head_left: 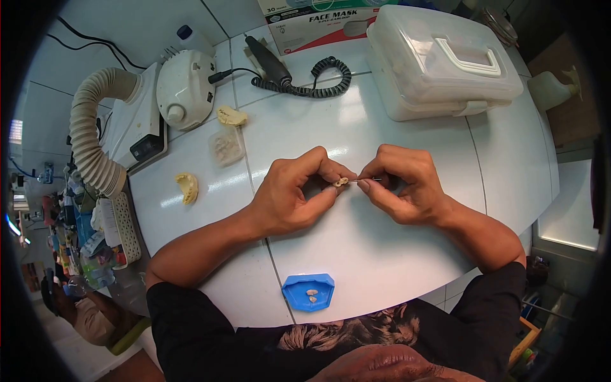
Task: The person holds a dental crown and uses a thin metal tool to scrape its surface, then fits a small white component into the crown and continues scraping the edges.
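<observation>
White tooth piece (342, 182): pinched in left hand (289, 194) fingertips.
Right hand (402, 184): closed on thin metal tool (369, 180), tip touching piece.
Blue tray (308, 291): near edge.

Tooth piece (342, 182): small, cream-coloured, looks like a dental crown or model tooth; pinched between thumb and forefinger of the left hand (289, 194), held just above the white counter (356, 254).
Thin tool (368, 180): slender metal instrument, lying roughly level, gripped by the right hand (404, 184); its tip touches the tooth piece.
</observation>
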A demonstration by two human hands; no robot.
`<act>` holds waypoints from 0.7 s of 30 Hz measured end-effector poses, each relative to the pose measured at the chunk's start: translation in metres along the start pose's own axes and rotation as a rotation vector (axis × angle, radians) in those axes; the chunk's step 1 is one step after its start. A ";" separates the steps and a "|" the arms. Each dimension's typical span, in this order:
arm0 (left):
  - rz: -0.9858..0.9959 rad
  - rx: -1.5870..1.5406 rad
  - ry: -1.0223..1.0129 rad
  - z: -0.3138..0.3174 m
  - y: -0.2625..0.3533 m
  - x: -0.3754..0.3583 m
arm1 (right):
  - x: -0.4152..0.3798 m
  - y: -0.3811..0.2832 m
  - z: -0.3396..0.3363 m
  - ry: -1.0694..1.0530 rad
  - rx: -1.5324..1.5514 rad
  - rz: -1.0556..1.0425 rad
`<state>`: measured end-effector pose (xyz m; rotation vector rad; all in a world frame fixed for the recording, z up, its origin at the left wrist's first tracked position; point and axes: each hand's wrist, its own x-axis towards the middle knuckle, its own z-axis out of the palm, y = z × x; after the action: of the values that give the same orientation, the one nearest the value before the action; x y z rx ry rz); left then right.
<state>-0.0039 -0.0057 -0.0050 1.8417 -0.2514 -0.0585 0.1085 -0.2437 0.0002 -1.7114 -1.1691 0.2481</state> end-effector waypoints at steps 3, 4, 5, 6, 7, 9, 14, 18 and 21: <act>0.037 0.022 0.009 0.001 0.000 0.000 | 0.000 -0.001 -0.001 -0.019 -0.021 -0.020; 0.048 0.043 0.006 0.001 0.000 0.000 | 0.000 -0.001 0.000 -0.015 -0.024 -0.018; 0.060 0.064 0.004 0.001 0.001 0.000 | -0.001 -0.001 0.001 -0.010 -0.028 -0.016; 0.074 0.087 0.000 0.001 0.001 0.000 | -0.001 -0.001 0.001 -0.005 -0.033 -0.015; 0.078 0.092 0.001 0.001 0.002 0.001 | -0.001 -0.001 0.002 -0.003 -0.044 -0.022; 0.083 0.099 0.004 0.001 0.002 0.001 | -0.002 -0.001 0.003 0.000 -0.065 -0.032; 0.098 0.106 0.010 0.002 -0.001 0.001 | -0.005 0.001 0.007 0.010 -0.125 -0.063; 0.061 0.069 0.007 0.004 -0.004 0.000 | -0.007 0.004 0.010 0.027 -0.138 -0.093; 0.100 0.121 0.012 0.003 -0.001 0.001 | -0.006 0.003 0.008 0.004 -0.189 -0.120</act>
<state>-0.0032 -0.0084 -0.0069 1.9462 -0.3443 0.0382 0.1018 -0.2440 -0.0080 -1.7950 -1.3212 0.0616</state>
